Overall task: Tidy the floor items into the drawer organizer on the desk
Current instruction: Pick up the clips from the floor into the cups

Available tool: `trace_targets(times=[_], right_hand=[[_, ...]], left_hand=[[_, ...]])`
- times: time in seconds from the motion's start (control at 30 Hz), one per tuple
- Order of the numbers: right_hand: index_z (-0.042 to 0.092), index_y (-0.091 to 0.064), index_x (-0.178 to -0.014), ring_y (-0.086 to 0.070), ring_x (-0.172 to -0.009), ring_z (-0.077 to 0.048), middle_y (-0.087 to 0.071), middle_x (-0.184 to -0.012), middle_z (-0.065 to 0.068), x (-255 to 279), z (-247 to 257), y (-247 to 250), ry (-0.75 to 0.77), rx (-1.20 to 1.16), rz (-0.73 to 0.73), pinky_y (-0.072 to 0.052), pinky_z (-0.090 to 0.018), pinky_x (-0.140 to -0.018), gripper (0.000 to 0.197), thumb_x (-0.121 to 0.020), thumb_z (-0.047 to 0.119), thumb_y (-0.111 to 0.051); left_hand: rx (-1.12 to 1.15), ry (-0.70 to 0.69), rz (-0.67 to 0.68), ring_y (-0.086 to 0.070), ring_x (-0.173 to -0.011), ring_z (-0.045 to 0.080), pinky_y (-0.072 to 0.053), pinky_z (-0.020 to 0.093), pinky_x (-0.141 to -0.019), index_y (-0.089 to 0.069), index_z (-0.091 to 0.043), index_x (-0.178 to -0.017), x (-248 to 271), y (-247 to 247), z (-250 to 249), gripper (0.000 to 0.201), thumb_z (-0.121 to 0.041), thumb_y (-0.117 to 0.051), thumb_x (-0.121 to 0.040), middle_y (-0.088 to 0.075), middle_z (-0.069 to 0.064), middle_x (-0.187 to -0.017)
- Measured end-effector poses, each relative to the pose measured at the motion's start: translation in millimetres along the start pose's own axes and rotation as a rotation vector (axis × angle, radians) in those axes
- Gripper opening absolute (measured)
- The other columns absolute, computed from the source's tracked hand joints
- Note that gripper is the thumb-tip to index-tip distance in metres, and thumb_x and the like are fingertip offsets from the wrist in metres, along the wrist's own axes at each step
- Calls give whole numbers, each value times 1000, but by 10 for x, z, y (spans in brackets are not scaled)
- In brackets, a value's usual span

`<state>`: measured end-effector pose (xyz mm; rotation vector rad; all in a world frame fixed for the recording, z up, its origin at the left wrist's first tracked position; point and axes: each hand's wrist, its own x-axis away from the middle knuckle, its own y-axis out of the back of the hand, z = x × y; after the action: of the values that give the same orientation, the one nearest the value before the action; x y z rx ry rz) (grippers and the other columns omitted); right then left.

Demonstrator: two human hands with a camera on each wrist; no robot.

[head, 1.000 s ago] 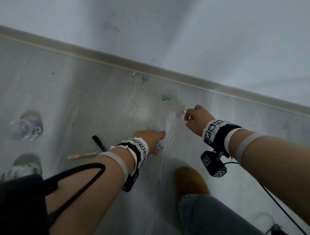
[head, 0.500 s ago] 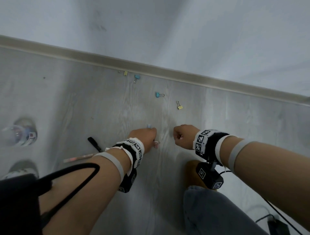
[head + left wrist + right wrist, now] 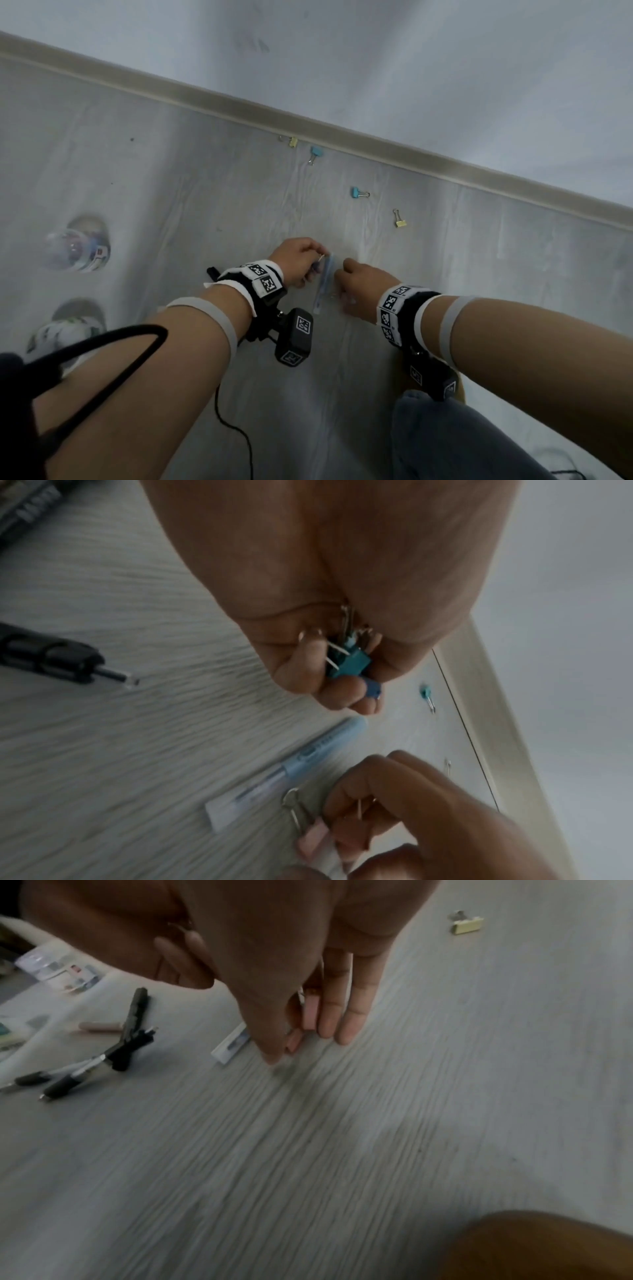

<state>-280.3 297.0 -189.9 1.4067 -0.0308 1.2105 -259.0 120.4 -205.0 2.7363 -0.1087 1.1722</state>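
Note:
My left hand (image 3: 301,260) grips a small bunch of binder clips (image 3: 349,664), teal and blue, in its curled fingers. Just below it a light blue pen (image 3: 323,284) lies on the grey floor. Beside the pen my right hand (image 3: 356,291) pinches a pink binder clip (image 3: 310,1010) between thumb and fingers, low over the floor. The left wrist view also shows that pink clip (image 3: 311,834). More clips lie loose towards the wall: a yellow clip (image 3: 400,222), a blue clip (image 3: 358,192), another blue clip (image 3: 315,152) and a yellow clip (image 3: 293,141). No desk or organizer is in view.
Black pens (image 3: 103,1058) and a pinkish pen (image 3: 99,1026) lie to the left of the hands. A clear jar (image 3: 78,250) and a white container (image 3: 65,335) stand at far left. A skirting board (image 3: 376,137) runs along the wall. My jeans leg (image 3: 462,438) is at bottom right.
My right hand pulled back from the yellow clip near the wall to the blue pen and took hold of a pink clip. The left hand stayed by the pen, still holding its clips.

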Motion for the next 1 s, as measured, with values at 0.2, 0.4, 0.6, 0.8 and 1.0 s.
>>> trace_targets(times=[0.2,0.4,0.6,0.8,1.0], right_hand=[[3,-56,-117,-63,-94,-34,-53,-113,-16,-124,80,9,-11,44,19,-44,-33,-71,28,-92,14,-56],[18,-56,-90,-57,-78,-22,-55,-90,-1,-105,-56,456,-114,-305,-342,-48,-34,-69,14,-83,29,-61],[30,-64,-101,-52,-98,-15,-64,-97,10,-17,-45,714,100,-324,-433,-46,-36,-86,26,-81,47,-64],[18,-53,-100,-54,-96,-24,-57,-102,-3,-111,-608,735,-313,-411,-666,-50,-44,-84,19,-90,34,-57],[5,-41,-126,-60,-100,-39,-46,-124,-18,-258,-1026,469,-617,-294,-247,-50,-38,-78,57,-88,39,-67]], left_hand=[[304,141,15,-61,-61,23,-46,21,-46,-62,-7,-94,114,139,7,11,-14,-53,-97,-63,11,-76],[526,256,80,-59,-62,20,-44,22,-50,-62,-9,-91,81,94,-21,36,-40,-47,-101,-62,9,-78],[973,255,269,-69,-76,24,-54,32,-68,-66,-6,-107,54,44,-300,47,-41,-35,-105,-71,13,-90],[1075,256,141,-63,-58,13,-40,18,-38,-61,-9,-89,-117,72,-442,16,-20,-52,-98,-59,2,-59],[765,167,-89,-50,-58,12,-30,19,-38,-58,-14,-83,-244,154,-308,26,-30,-51,-102,-54,3,-78]])
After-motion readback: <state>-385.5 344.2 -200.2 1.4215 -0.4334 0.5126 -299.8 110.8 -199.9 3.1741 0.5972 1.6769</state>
